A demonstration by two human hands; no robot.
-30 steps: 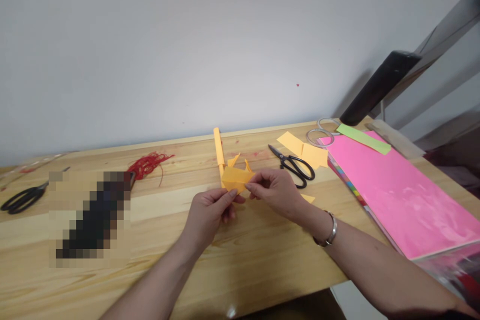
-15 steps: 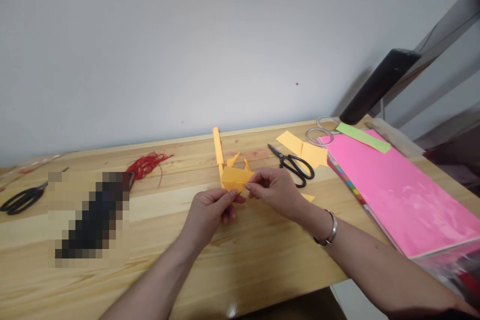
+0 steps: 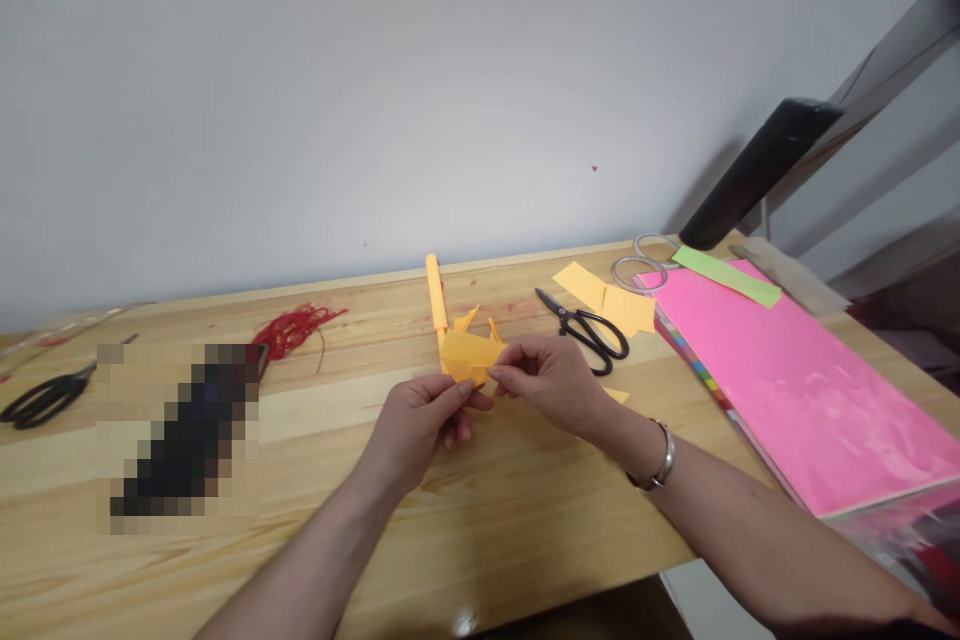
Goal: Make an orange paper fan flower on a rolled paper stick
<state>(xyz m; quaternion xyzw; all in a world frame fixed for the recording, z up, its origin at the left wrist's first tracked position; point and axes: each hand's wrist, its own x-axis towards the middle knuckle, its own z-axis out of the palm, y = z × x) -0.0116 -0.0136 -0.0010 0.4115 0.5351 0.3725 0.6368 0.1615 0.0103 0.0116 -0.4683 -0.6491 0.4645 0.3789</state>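
Note:
A small piece of orange-yellow paper (image 3: 471, 350) with a crease across it is held between my hands above the wooden table. My left hand (image 3: 427, 412) pinches its lower edge, thumb on top and fingers beneath. At its right end, the thumb and forefinger of my right hand (image 3: 551, 380) are closed on the paper. Just behind it lies a rolled orange paper tube (image 3: 436, 292), with small orange paper strips (image 3: 467, 319) beside it. To the right rest black-handled scissors (image 3: 585, 328) and cut pieces of orange paper (image 3: 606, 297).
At right, a stack of pink paper (image 3: 795, 380) carries a green strip (image 3: 727, 275), with clear-handled scissors (image 3: 639, 272) near its corner. Red thread (image 3: 296, 330), a blurred-out dark object (image 3: 191, 435) and another black pair of scissors (image 3: 49, 400) lie left. A black cylinder (image 3: 757, 175) leans at the back right.
The paper between my fingers has shifted very slightly, and its crease shows a little differently. Both hands stay in almost the same place, still pinching it.

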